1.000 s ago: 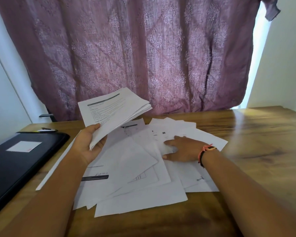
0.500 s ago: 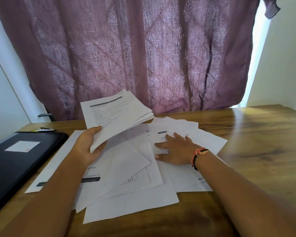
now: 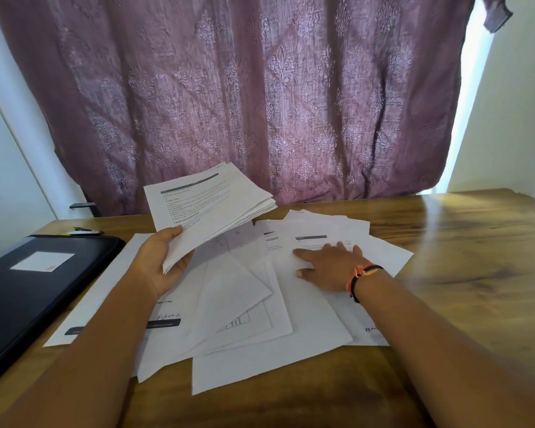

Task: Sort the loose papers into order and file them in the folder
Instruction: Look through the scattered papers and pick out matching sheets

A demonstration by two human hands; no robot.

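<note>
Mid-sort: I'm gripping the gathered stack point(image 3: 210, 208) in my left hand point(image 3: 159, 267), pressing my flat right hand point(image 3: 328, 270) on the loose papers point(image 3: 260, 350) covering the table point(image 3: 460, 242), folder point(image 3: 28, 288) lying closed beside them. Next, I'm reckoning, pinching one sheet free.

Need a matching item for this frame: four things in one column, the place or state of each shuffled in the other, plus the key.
Things
1. sheaf of printed white papers
2. black rectangular folder with a white label
3. scattered loose white sheets
4. mauve patterned fabric curtain

Places or states
A. hangs behind the brown wooden table
B. lies closed at the table's left side
C. gripped above the table by the left hand
D. spread on the table, the right hand flat on them

Pairs: 1-C, 2-B, 3-D, 4-A
</note>
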